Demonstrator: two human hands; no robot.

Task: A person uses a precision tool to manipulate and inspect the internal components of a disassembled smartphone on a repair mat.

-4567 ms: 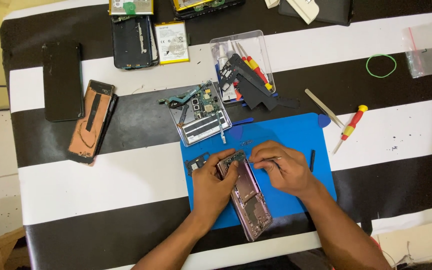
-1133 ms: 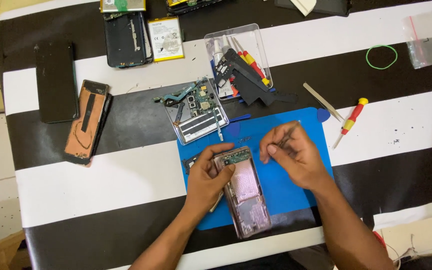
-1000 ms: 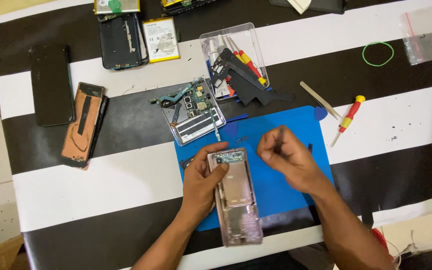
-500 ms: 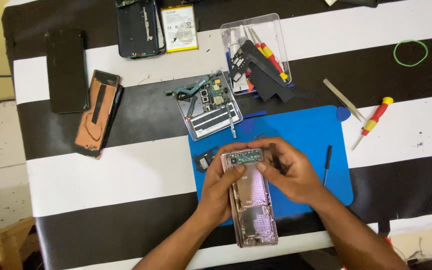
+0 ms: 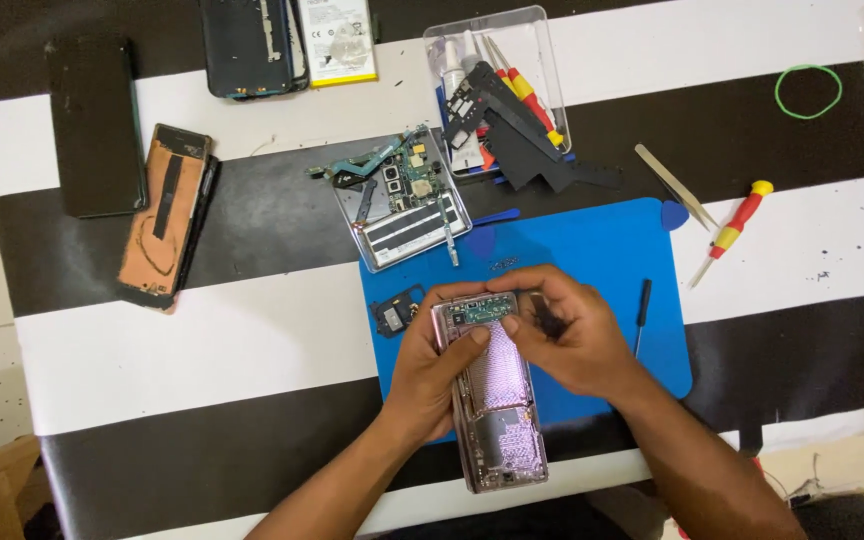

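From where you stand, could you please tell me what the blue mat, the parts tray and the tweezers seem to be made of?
Blue mat: likely soft rubber or silicone; matte, lies flat, rounded corners.
Parts tray: clear hard plastic, probably; the tools inside show through its walls.
Tweezers: apparently bare metal; pale, slim, tapering to a point.
Opened phone held in both hands: pinkish frame with a sheen, maybe metal; hard to say.

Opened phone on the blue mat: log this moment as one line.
left hand: grips opened phone | right hand: at its top edge | under: blue mat

Opened pinkish phone (image 5: 492,400) lies lengthwise on the blue mat (image 5: 592,250), circuitry exposed.
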